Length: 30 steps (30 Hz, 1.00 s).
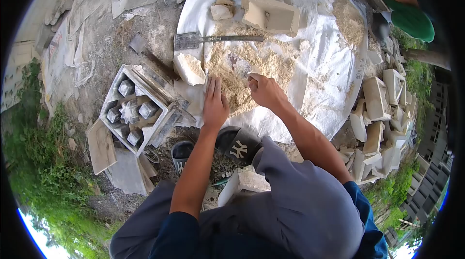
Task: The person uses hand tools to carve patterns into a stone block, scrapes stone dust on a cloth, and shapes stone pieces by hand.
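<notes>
White sheet (pixel 273 126) on the ground (pixel 157 24), bearing tan powder (pixel 232 97), a flat-bladed tool (pixel 188 41), an open box (pixel 271 15) and pale chunks (pixel 222 12).

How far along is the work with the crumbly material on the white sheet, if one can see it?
Already done, it seems: the crumbly material lies spread on the white sheet. In hand: the left hand rests at its edge; the right hand is over it, fingers curled. Left, probably: the uneven patches; the flat-bladed tool lies beyond, unheld.
</notes>
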Each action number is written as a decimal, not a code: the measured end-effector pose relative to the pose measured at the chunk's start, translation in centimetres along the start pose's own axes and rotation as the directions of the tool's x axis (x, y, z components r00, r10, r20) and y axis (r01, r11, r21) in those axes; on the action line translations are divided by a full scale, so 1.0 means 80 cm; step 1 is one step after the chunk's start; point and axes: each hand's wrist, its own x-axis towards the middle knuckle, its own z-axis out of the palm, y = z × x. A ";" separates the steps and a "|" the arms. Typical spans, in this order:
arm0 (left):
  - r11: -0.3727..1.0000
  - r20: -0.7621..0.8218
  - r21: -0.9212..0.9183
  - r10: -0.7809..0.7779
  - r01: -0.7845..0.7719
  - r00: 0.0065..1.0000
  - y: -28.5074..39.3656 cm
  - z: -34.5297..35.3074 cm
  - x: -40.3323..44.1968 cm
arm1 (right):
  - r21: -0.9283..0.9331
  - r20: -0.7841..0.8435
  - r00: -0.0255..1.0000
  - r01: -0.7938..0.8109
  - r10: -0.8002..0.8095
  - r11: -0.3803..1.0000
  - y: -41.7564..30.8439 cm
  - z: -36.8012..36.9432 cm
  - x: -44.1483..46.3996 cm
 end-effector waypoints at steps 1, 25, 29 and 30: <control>0.999 0.043 0.020 -0.030 0.029 0.999 0.003 0.000 0.001 | -0.001 -0.015 1.000 0.008 -0.008 1.000 -0.001 -0.007 0.009; 0.990 0.028 -0.079 -0.113 0.115 0.993 0.018 0.033 -0.036 | 0.113 -0.025 1.000 0.014 -0.011 0.993 0.051 0.000 -0.015; 0.995 0.060 -0.039 -0.086 0.088 0.994 0.013 0.027 -0.035 | 0.123 0.082 0.983 -0.171 0.162 0.977 -0.001 -0.049 -0.008; 0.993 0.065 -0.058 -0.100 0.104 0.993 0.013 0.020 -0.036 | 0.129 0.018 0.995 -0.100 0.099 0.987 0.009 -0.052 -0.003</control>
